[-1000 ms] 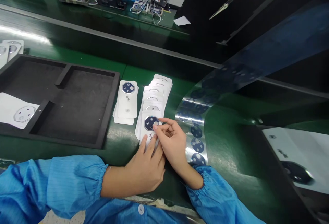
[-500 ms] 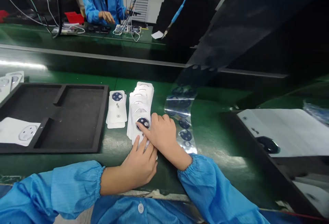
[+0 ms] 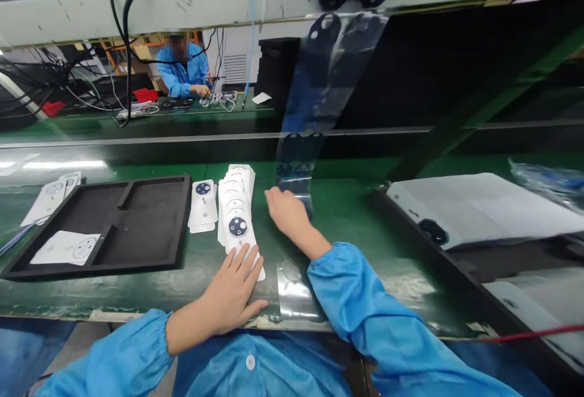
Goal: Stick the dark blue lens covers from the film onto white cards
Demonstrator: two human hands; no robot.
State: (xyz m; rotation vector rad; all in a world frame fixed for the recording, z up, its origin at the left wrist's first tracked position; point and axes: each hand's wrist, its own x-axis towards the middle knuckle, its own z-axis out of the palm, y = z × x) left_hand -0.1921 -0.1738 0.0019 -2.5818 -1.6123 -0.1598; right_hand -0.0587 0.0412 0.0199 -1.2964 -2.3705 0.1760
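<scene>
My left hand [image 3: 230, 290] lies flat with its fingers spread, fingertips on the lower end of the front white phone back panel [image 3: 232, 242]. That panel has a dark round camera sticker [image 3: 238, 227] with several light holes. Behind it, more white panels overlap in a fanned stack [image 3: 237, 181]. My right hand [image 3: 289, 213] is closed, raised just right of the stack and in front of a clear film strip [image 3: 294, 185] bearing dark round stickers. Its fingertips are curled together; what they hold, if anything, cannot be made out.
A smaller pile of white panels [image 3: 202, 210] lies left of the stack. Beyond it sits a black divided tray [image 3: 150, 227] with a white panel inside. At right stands another black tray [image 3: 438, 275] with white sheets. A person [image 3: 185, 72] sits across the bench.
My right hand has left the sticker on the front panel and moved right to the film strip. My left hand stays at the panel's lower end. The head view has tilted up.
</scene>
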